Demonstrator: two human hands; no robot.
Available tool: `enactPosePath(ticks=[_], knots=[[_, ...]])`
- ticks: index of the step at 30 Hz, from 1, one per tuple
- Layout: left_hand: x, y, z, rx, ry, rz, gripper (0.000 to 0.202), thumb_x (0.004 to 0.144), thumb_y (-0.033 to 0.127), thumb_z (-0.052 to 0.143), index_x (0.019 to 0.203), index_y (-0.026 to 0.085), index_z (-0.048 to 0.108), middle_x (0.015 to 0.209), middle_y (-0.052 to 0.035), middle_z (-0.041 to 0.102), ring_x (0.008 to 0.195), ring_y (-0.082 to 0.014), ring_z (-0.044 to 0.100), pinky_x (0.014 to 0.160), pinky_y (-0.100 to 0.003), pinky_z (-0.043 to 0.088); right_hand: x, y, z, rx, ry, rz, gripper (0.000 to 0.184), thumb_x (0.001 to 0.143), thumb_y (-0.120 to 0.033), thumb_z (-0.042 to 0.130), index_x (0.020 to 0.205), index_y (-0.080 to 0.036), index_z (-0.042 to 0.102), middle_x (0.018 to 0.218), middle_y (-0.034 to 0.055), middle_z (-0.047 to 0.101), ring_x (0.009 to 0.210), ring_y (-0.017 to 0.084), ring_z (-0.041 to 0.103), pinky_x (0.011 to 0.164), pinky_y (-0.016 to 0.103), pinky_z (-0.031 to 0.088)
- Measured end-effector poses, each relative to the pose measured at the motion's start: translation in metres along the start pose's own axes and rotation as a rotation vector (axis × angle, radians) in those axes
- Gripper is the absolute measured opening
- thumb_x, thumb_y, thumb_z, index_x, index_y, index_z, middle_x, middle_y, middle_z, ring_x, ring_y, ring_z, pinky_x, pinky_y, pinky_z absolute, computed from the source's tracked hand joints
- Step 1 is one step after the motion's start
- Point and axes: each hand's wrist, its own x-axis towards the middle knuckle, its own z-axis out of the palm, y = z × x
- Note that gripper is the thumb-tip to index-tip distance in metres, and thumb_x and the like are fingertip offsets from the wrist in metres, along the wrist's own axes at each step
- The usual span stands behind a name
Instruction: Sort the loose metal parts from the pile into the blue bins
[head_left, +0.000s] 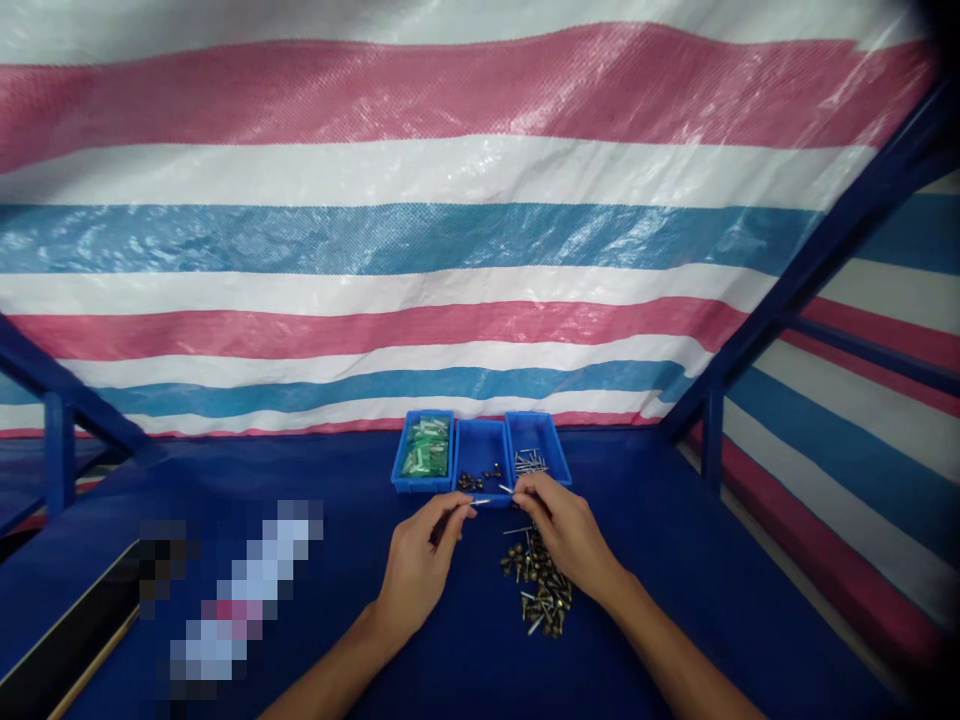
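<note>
My left hand (420,555) pinches a thin silvery pin (481,501) between thumb and forefinger, in front of the middle blue bin (482,436). My right hand (561,520) is closed on a second slim silvery pin (506,489). The two pins' tips are close but apart. Beneath and beside my right hand lies a pile of small brass-dark metal parts (546,590), with some silvery pins among them. A few dark parts (471,482) sit inside the middle bin. Several loose pins (530,461) lie in the right blue bin (541,430).
The left blue bin (395,470) holds green and clear small packets (427,448). A dark flat object (67,630) and a pixelated patch occupy the left of the blue table (337,590). Blue frame bars (750,330) and a striped plastic sheet (420,240) enclose the workspace.
</note>
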Motion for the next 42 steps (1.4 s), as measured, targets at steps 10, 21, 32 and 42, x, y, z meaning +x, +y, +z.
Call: enactPosePath(ticks=[10,21,32,42], knots=[[-0.002,0.004,0.002,-0.058,-0.002,-0.026,0.016,0.112,0.031,0.054,0.119,0.024,0.067,0.115,-0.0063,0.079,0.077,-0.0154,0.074,0.071,-0.027,0.059,-0.003,0.003,0.004,-0.12,-0.266,-0.159,0.028,0.113,-0.045,0.05,0.106,-0.026,0.07,0.097,0.0006,0.074,0.092,0.017,0.071,0.081,0.026,0.049],[0.001,0.005,0.004,0.036,-0.028,0.086,0.015,0.11,0.028,0.058,0.111,0.024,0.072,0.106,-0.0057,0.074,0.081,-0.0179,0.07,0.074,-0.029,0.057,-0.007,-0.001,0.007,-0.066,-0.123,-0.127,0.028,0.111,-0.048,0.055,0.121,-0.026,0.069,0.097,0.0023,0.074,0.085,0.017,0.071,0.08,0.027,0.053],[0.0,0.003,0.005,0.131,-0.115,0.079,0.014,0.111,0.029,0.058,0.111,0.025,0.072,0.104,-0.0034,0.07,0.074,-0.0157,0.061,0.073,-0.029,0.051,-0.005,-0.011,0.001,-0.033,-0.175,-0.111,0.02,0.115,-0.037,0.045,0.117,-0.027,0.062,0.106,0.0026,0.07,0.094,0.017,0.068,0.087,0.027,0.051],[-0.002,-0.001,0.006,0.282,-0.207,0.049,0.018,0.106,0.031,0.065,0.123,0.027,0.066,0.093,0.0015,0.067,0.069,-0.0154,0.062,0.067,-0.027,0.052,-0.004,0.001,0.003,-0.121,0.12,0.039,0.026,0.114,-0.041,0.042,0.113,-0.025,0.063,0.094,0.0031,0.073,0.077,0.017,0.069,0.074,0.027,0.052]])
